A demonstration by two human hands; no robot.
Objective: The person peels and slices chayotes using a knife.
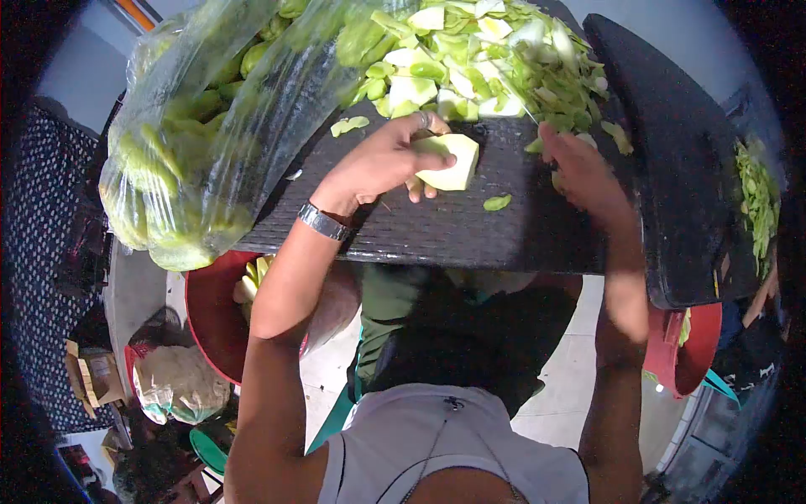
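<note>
My left hand (382, 160) is closed around a peeled, pale green chayote (462, 166) with flat cut faces, just above the dark ribbed tabletop (420, 227). To its right, my right hand (583, 172) grips a knife (527, 109); its handle is hidden in the fingers and only a thin blade shows, pointing up and left. The blade is apart from the chayote. Behind both hands lies a heap of green peelings and pale cut pieces (470, 67). A small green peel scrap (497, 202) rests on the tabletop near the chayote.
A clear plastic bag full of green chayotes (193, 168) bulges over the table's left edge. Below it stands a red tub (210, 311) with pale pieces. Another dark tabletop (672, 168) is at the right, with shredded greens (756, 202) beyond and a red container (701, 353) underneath.
</note>
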